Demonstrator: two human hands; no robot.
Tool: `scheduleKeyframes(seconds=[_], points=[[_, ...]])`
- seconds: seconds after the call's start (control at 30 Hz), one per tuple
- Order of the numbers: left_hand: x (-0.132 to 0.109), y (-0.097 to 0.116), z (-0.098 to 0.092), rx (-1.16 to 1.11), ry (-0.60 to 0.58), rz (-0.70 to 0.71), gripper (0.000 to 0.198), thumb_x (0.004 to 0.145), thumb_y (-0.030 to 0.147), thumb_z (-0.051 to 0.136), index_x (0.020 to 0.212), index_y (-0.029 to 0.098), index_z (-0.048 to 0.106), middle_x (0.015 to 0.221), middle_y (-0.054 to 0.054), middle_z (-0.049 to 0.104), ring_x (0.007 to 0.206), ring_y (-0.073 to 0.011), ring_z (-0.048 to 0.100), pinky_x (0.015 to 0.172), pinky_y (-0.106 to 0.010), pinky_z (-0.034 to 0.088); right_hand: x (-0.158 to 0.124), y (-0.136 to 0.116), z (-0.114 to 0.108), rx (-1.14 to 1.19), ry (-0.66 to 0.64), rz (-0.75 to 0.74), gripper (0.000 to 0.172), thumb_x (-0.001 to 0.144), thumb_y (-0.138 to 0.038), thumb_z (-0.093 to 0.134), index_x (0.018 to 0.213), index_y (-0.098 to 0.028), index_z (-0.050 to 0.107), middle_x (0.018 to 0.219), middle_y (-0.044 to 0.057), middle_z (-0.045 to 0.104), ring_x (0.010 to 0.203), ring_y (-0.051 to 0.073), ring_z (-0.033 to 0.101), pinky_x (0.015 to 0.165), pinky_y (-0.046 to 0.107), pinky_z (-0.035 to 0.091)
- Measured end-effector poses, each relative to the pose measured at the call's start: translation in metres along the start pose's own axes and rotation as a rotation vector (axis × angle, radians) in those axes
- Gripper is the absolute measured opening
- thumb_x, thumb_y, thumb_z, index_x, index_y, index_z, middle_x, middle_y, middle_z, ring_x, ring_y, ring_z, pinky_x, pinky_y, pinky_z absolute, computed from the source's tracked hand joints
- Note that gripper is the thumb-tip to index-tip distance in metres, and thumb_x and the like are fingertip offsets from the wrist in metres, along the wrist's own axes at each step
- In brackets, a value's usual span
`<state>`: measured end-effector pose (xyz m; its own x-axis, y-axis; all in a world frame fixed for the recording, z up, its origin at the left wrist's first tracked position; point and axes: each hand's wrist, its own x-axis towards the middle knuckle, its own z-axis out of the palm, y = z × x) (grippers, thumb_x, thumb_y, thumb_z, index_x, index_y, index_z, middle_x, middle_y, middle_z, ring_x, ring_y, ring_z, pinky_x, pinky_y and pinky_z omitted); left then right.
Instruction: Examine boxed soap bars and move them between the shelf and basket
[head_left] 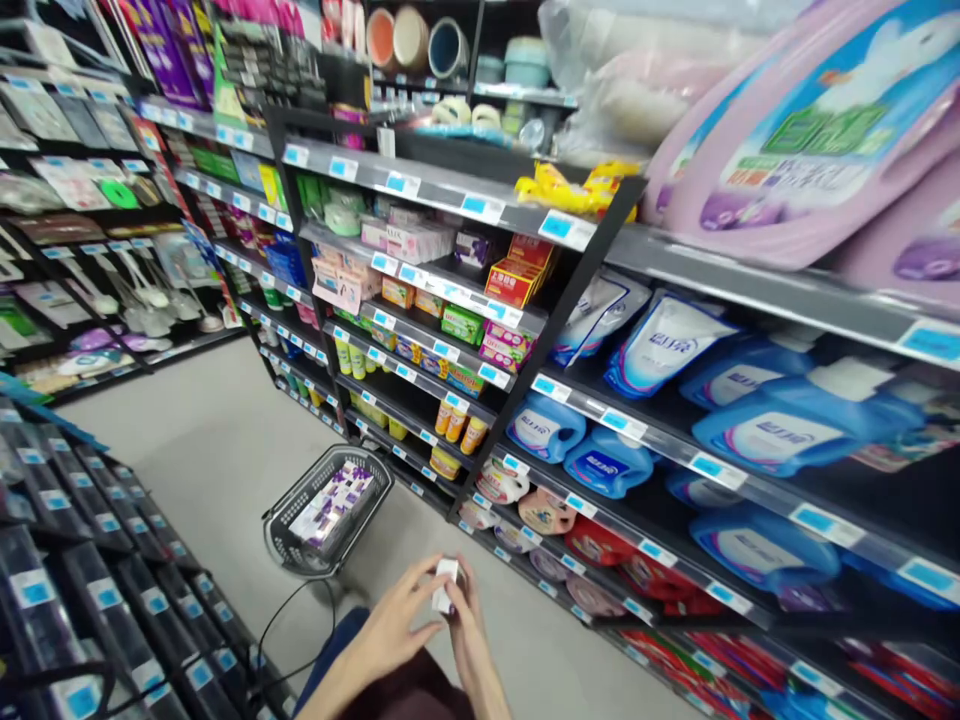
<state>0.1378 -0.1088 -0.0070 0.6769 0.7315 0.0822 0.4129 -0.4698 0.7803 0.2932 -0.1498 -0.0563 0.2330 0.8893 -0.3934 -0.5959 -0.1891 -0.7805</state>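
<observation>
Basket [296,553]: on the floor, 10 o'clock of the hands, small boxes inside | left hand [394,622]: fingers curled, thumb and fingertips pinching the small white box [447,583] | box: 6 o'clock in view, between both hands | right hand [469,618]: closed round the box's other side | detergent bottles [787,435]: shelved, 2 o'clock.

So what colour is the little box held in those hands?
White. The little box sits between the left hand and right hand; head view shows it.

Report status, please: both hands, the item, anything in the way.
Left hand and right hand both shut on small white box. Shopping basket of purple-white boxes on floor just ahead. Detergent bottles shelved at right.
</observation>
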Motion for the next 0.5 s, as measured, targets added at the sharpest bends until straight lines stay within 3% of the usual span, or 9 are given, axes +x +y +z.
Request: scheduleKeyframes(seconds=[0.13, 0.3, 0.5], points=[[-0.001, -0.013, 0.010, -0.010, 0.033, -0.057, 0.070, 0.081, 0.015, 0.063, 0.144, 0.039, 0.043, 0.155, -0.004, 0.042, 0.141, -0.0277, 0.041, 0.119, -0.044, 0.034, 0.008, 0.004, -0.003, -0.124, 0.027, -0.086, 0.082, 0.062, -0.048, 0.087, 0.134, -0.025, 0.056, 0.134, 0.011, 0.063, 0.126, 0.031, 0.057, 0.106, 0.043, 0.045], [0.005, -0.025, 0.019, -0.012, -0.024, -0.182, 0.084, 0.072, 0.010, 0.061, 0.149, 0.036, 0.039, 0.152, -0.005, 0.045, 0.140, -0.0283, 0.043, 0.118, -0.040, 0.035, 0.020, 0.019, -0.011, -0.209, 0.107, -0.145, 0.086, 0.051, -0.058, 0.089, 0.124, -0.023, 0.062, 0.128, 0.013, 0.065, 0.122, 0.034, 0.059, 0.106, 0.044, 0.044], [0.012, -0.042, 0.024, 0.054, -0.161, -0.238, 0.093, 0.055, 0.004, 0.057, 0.143, 0.032, 0.048, 0.150, -0.007, 0.049, 0.138, -0.0282, 0.045, 0.116, -0.034, 0.036, 0.028, 0.016, -0.020, -0.204, 0.301, 0.091, 0.072, 0.050, -0.077, 0.075, 0.104, -0.030, 0.072, 0.122, 0.010, 0.067, 0.121, 0.038, 0.059, 0.086, 0.049, 0.054]])
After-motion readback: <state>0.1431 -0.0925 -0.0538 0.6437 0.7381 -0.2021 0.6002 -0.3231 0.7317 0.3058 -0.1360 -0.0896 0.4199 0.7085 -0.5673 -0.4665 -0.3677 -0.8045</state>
